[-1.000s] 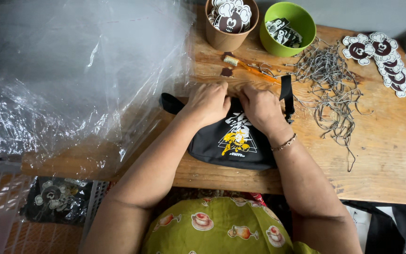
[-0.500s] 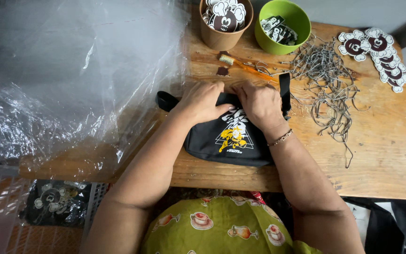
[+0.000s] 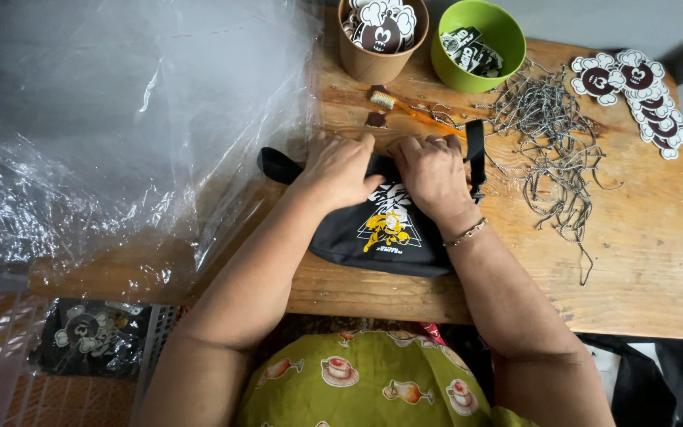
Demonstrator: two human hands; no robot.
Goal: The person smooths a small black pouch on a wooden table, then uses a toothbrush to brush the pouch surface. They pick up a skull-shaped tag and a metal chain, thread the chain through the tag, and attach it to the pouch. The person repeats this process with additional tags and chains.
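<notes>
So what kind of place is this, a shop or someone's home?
Probably a small packing bench for merchandise. Both hands press on a black printed pouch on a wooden table, with clear plastic bags, a heap of ball chains and cartoon stickers nearby.

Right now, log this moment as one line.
left hand: pressing black pouch | right hand: pressing pouch top edge | pouch: flat on wooden table | nearby: ball chains, green bowl

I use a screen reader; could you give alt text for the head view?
Both hands, left hand and right hand, press on a black pouch on a wooden table, with clear plastic sheeting to the left.
</notes>
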